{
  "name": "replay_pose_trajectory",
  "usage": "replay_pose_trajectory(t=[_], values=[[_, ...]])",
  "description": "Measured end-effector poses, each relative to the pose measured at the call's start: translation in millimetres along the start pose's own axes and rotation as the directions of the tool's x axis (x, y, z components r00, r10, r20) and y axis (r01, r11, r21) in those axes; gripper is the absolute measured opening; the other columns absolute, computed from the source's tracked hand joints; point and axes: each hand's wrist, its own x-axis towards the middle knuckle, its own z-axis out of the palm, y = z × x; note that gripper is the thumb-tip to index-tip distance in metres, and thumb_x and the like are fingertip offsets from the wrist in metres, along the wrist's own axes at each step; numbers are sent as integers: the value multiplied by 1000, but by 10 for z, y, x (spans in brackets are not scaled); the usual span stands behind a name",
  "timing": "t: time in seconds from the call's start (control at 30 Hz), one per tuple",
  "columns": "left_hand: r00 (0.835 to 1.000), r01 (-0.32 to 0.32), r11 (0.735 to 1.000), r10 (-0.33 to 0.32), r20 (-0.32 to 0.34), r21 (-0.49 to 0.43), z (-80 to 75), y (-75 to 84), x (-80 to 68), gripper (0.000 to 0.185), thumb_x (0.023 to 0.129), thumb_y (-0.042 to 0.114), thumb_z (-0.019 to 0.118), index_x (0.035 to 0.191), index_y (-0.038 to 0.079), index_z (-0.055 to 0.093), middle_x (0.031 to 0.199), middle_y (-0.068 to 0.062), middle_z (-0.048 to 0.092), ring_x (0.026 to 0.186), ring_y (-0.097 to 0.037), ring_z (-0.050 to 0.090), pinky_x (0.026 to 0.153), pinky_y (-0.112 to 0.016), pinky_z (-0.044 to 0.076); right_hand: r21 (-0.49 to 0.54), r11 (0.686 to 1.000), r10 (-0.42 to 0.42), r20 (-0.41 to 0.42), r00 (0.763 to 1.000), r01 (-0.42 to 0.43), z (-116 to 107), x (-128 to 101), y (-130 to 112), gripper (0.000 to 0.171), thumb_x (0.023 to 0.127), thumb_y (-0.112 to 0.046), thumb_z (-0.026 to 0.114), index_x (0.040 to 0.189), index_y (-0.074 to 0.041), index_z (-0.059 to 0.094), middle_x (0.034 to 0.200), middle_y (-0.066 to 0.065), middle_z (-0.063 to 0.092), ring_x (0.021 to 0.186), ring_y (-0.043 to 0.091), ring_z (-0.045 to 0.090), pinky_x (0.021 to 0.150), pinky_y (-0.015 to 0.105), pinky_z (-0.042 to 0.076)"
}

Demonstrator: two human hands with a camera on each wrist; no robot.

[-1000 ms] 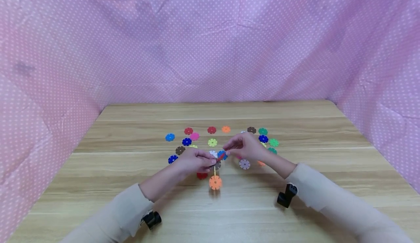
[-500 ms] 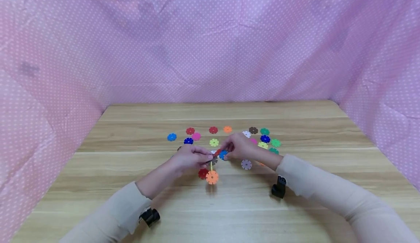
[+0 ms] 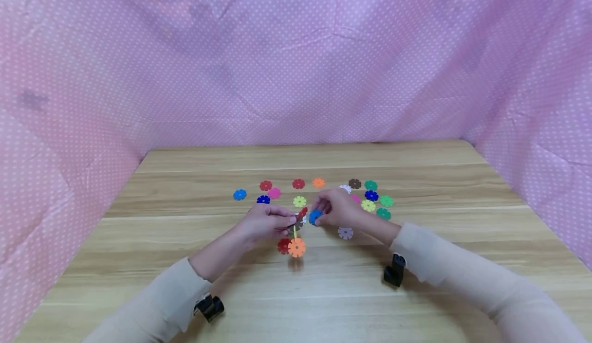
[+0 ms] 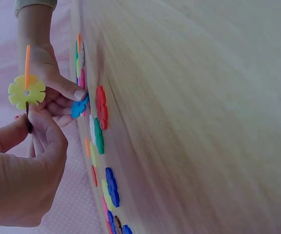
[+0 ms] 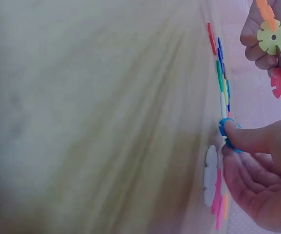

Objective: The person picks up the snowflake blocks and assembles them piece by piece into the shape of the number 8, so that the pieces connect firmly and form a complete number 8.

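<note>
Nearest, an orange disc (image 3: 297, 247) hangs low on the linked chain (image 3: 296, 230) — pinched by the left hand (image 3: 265, 223) just above the table (image 3: 416, 188). Beside it, a blue disc (image 3: 315, 216) is pinched by the right hand (image 3: 339, 208). Beyond, loose discs (image 3: 299, 201) are scattered — flat.

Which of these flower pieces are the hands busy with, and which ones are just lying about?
In use:
- left hand, gripping the joined cluster with the orange disc
- right hand, pinching the blue disc

Lying about on the table:
- lime disc
- lilac disc
- green disc
- light blue disc
</note>
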Motion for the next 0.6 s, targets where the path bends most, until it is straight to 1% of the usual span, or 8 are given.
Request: replay_pose_trajectory(t=[0.07, 0.13, 0.2, 0.23, 0.3, 0.43, 0.53, 0.6], values=[[1000, 1, 1000, -1, -2, -2, 1, -3, 9, 21, 90, 9, 66, 109, 1, 70, 100, -10, 73, 75, -11, 64, 74, -22, 59, 33, 999, 27, -31, 999, -26, 4, -19, 8, 21, 72, -9, 82, 89, -10, 71, 83, 2, 72, 72, 8, 64, 65, 19, 57], [1000, 4, 1000, -4, -2, -3, 3, -7, 17, 21, 90, 9, 66, 109, 1, 70, 100, -10, 73, 75, -11, 64, 74, -22, 59, 114, 991, 73, -53, 996, -66, -2, -33, 21, 16, 76, -9, 80, 90, -9, 73, 81, 4, 73, 67, 10, 64, 61, 21, 57], [1000, 8, 1000, -8, -3, 1, 5, -8, 24, 21, 90, 10, 66, 109, 1, 70, 100, -10, 73, 75, -11, 64, 74, -22, 59, 207, 971, 134, -65, 989, -118, -23, -46, 24, 14, 80, -9, 77, 93, -6, 74, 80, 6, 73, 63, 11, 65, 58, 24, 57], [1000, 10, 1000, -10, -4, 2, 4, -10, 30, 21, 90, 10, 66, 109, 1, 70, 100, -10, 73, 75, -11, 64, 74, -22, 58, 269, 951, 173, -61, 983, -151, -36, -49, 22, 14, 81, -8, 75, 94, -5, 74, 79, 7, 73, 62, 13, 65, 58, 26, 58], [1000, 12, 1000, -12, -5, 1, 4, -13, 43, 22, 90, 10, 66, 109, 2, 70, 101, -10, 73, 75, -10, 63, 74, -22, 58, 390, 895, 252, -37, 967, -218, -68, -48, 9, 16, 83, -6, 73, 99, -1, 73, 78, 8, 74, 62, 14, 67, 61, 28, 60], [1000, 18, 1000, -18, -12, -4, -2, -13, 78, 21, 90, 11, 66, 109, 2, 70, 101, -11, 72, 76, -10, 63, 75, -22, 58, 535, 781, 362, 30, 932, -321, -129, -39, -35, 23, 85, -5, 71, 107, 3, 70, 79, 6, 75, 66, 14, 70, 69, 30, 61], [1000, 23, 1000, -23, -20, -9, -3, -5, 99, 21, 90, 10, 66, 109, 3, 69, 102, -11, 73, 77, -10, 64, 77, -23, 58, 580, 746, 373, 44, 927, -328, -166, -43, -61, 27, 86, -4, 69, 111, 5, 67, 82, 6, 76, 69, 13, 70, 70, 29, 61], [999, 25, 1000, -26, -25, -11, -2, 5, 106, 21, 90, 10, 66, 110, 3, 69, 103, -11, 73, 77, -10, 64, 78, -24, 58, 599, 736, 369, 39, 929, -317, -185, -52, -74, 29, 86, -4, 69, 113, 6, 66, 83, 5, 76, 69, 12, 70, 69, 29, 61]])
